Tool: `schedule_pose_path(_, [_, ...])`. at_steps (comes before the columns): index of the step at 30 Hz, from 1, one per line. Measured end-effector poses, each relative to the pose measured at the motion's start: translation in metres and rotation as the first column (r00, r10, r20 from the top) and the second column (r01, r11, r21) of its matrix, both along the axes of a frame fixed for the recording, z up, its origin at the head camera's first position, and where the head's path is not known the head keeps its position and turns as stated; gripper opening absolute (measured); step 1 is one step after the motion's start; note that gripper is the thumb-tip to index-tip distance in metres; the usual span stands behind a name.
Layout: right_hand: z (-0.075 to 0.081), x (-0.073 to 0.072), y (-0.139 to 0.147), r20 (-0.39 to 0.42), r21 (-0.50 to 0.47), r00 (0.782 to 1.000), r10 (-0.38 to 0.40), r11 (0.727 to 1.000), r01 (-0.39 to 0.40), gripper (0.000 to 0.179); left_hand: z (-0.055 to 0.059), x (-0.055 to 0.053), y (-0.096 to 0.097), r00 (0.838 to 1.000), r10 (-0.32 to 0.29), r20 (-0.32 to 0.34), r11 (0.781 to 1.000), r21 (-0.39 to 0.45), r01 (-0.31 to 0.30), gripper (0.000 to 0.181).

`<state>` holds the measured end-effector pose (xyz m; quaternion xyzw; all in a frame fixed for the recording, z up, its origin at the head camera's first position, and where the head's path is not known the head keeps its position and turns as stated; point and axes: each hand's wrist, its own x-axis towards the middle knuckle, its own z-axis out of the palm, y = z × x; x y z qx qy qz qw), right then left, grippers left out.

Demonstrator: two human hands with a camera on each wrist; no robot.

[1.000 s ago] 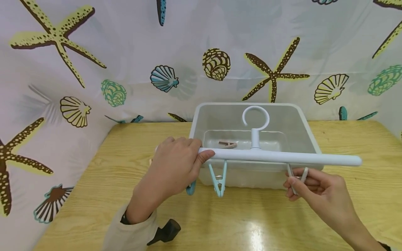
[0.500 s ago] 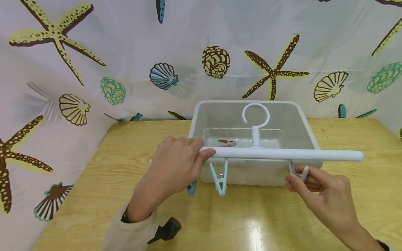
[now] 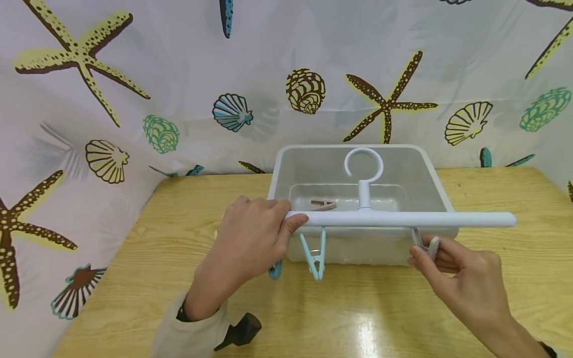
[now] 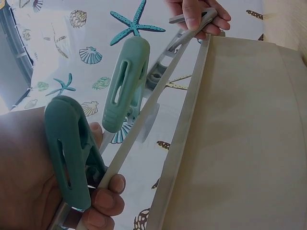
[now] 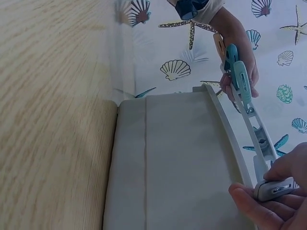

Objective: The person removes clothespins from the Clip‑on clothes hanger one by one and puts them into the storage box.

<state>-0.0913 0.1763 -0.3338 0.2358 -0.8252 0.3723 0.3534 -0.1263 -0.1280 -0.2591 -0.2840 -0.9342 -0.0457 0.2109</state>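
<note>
In the head view a white hanger bar [image 3: 403, 219] with a round hook [image 3: 380, 164] is held level over the bin's front rim. My left hand [image 3: 252, 238] grips its left part. My right hand [image 3: 467, 273] pinches a grey clothespin [image 3: 432, 247] just under the bar's right half. A light teal clothespin [image 3: 316, 258] hangs from the bar right of my left hand. A darker teal clothespin [image 4: 67, 148] sits beside the left palm in the left wrist view. Beyond it, a beige clothespin [image 5: 219, 46] shows in the right wrist view, partly behind the left hand.
A translucent plastic bin [image 3: 431, 174] stands on the wooden table [image 3: 179, 238] behind the bar. Inside it lies a pinkish-brown clothespin [image 3: 323, 204]. A shell-patterned cloth [image 3: 268, 49] hangs behind and to the left. A black device [image 3: 243, 329] juts from the left sleeve.
The bar's right end has risen slightly from its earlier tilt and is now nearly level. My right hand keeps its pinch on the grey clothespin and the left hand its grip.
</note>
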Motion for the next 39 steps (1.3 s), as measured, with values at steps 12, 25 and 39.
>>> schedule_pose_path(12, [0.002, 0.0, 0.005, -0.036, 0.081, 0.999, -0.017, 0.997, 0.02, 0.007, -0.003, -0.001, 0.003, 0.999, 0.009, -0.041, 1.0, -0.023, -0.01, 0.045])
schedule_pose_path(25, [0.023, 0.014, 0.017, 0.017, 0.303, 0.999, -0.048, 0.952, 0.04, 0.033, -0.006, -0.006, 0.003, 0.992, -0.043, -0.115, 0.999, -0.033, 0.04, 0.041])
schedule_pose_path(39, [0.029, 0.021, 0.012, -0.092, 0.405, 0.987, -0.132, 0.901, 0.158, 0.055, -0.001, -0.005, -0.002, 0.999, 0.0, -0.032, 1.0, 0.025, 0.001, 0.045])
